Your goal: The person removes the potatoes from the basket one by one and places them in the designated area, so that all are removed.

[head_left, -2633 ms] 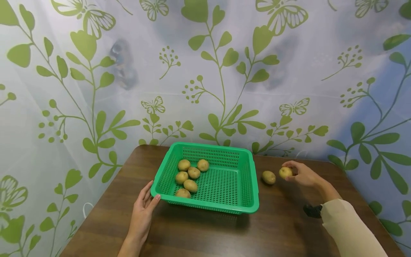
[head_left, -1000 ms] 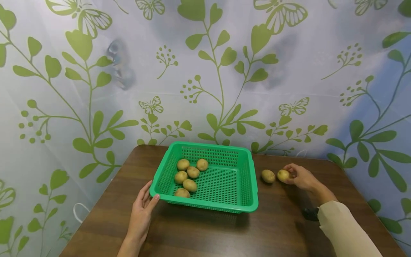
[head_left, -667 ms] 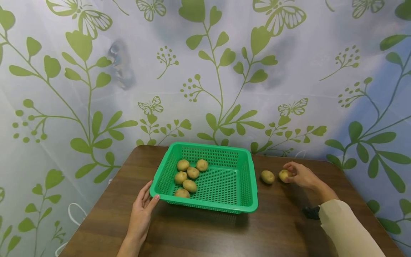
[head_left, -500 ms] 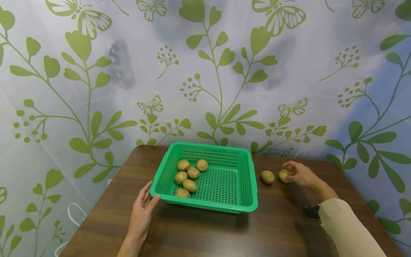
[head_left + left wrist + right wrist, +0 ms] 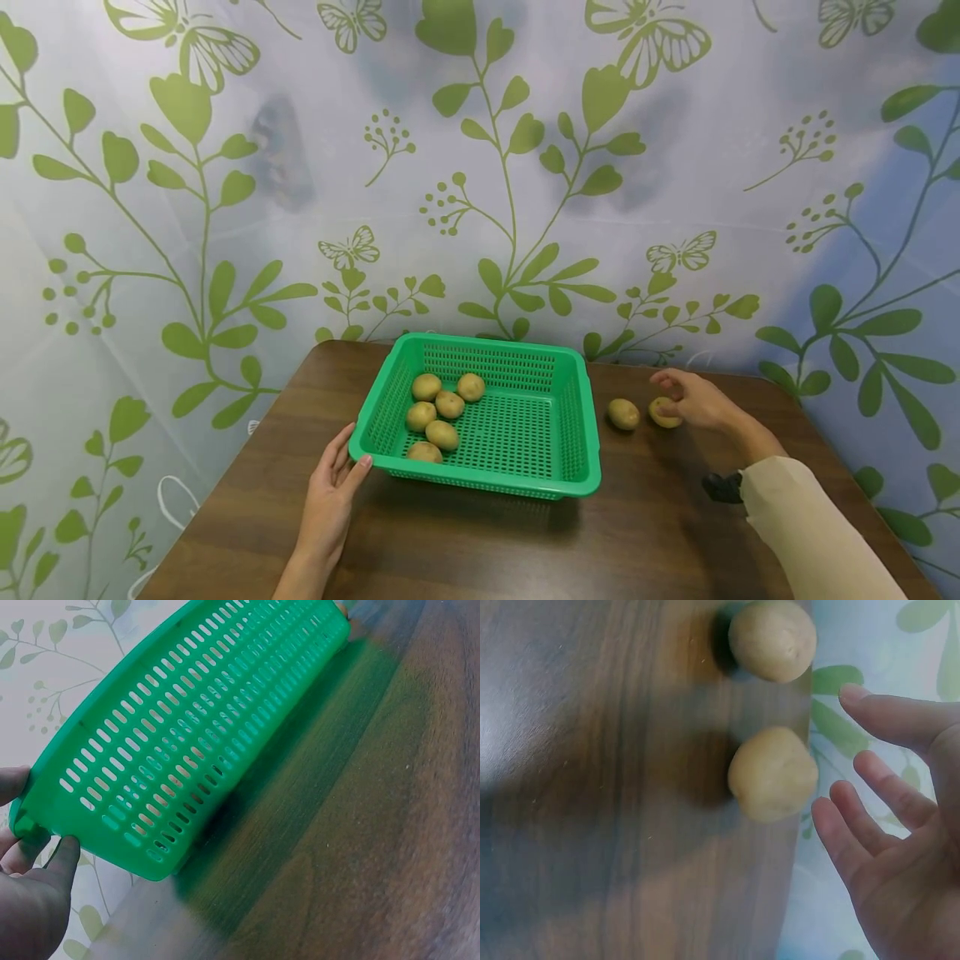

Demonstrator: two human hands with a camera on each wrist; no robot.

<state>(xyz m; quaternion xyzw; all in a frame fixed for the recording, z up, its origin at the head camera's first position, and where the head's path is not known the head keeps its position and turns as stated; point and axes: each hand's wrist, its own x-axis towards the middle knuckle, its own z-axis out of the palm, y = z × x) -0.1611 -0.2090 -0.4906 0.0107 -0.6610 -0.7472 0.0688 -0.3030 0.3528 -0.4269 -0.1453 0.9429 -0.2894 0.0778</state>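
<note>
A green plastic basket (image 5: 480,482) with slotted walls stands on the table, several potatoes (image 5: 442,434) grouped along its left side. My left hand (image 5: 330,496) holds the basket's near left corner; in the left wrist view its fingers (image 5: 64,862) pinch the rim. To the right of the basket, two potatoes lie on the wood: one nearer the basket (image 5: 623,414) and one farther right (image 5: 663,412). Over the farther potato hovers my right hand (image 5: 701,402), its fingers spread and apart from the potato (image 5: 772,774) in the right wrist view.
The brown wooden table (image 5: 480,554) runs back to a white curtain (image 5: 465,275) printed with green leaves and butterflies. A black wrist strap (image 5: 722,487) sits at the cuff of the right sleeve (image 5: 810,521). A white cable (image 5: 171,504) hangs beyond the table's left edge.
My right hand has let go of the right potato, which now lies on the table beside the other, and has risen slightly with its fingers opening. The left hand and basket stay put.
</note>
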